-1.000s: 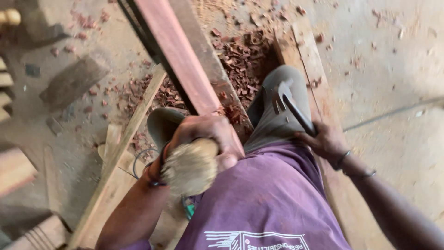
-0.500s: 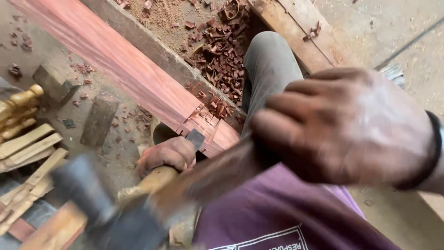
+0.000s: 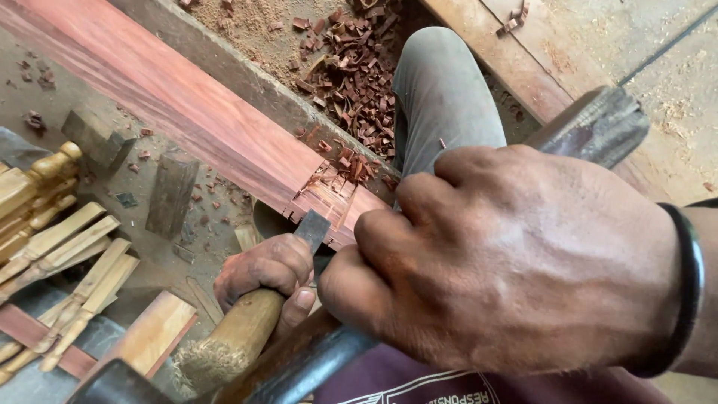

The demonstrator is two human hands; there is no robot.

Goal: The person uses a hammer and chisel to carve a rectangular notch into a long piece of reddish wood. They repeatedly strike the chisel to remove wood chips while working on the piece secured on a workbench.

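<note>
A long reddish plank (image 3: 187, 112) runs from the upper left down to the middle, its near end cut into a ragged notch (image 3: 325, 194). My left hand (image 3: 265, 273) grips a chisel by its pale wooden handle (image 3: 239, 333), whose butt is frayed; the steel blade (image 3: 313, 228) rests against the notch. My right hand (image 3: 508, 262), with a black band at the wrist, fills the foreground. It is closed around a hammer with a dark shaft (image 3: 299, 366). A grey blocky end (image 3: 598, 123) of the hammer sticks out past the hand at the upper right.
Red wood chips (image 3: 351, 67) lie piled beyond the plank. My knee in grey trousers (image 3: 441, 97) is beside it. Pale turned and flat sticks (image 3: 52, 247) lie at the left, with small dark blocks (image 3: 170, 193) on the dusty floor. A timber beam (image 3: 486, 52) crosses the upper right.
The hammer has swung: its dark head was low at the left half a second ago, and my right hand now sits higher and nearer the camera. My left hand stays on the chisel.
</note>
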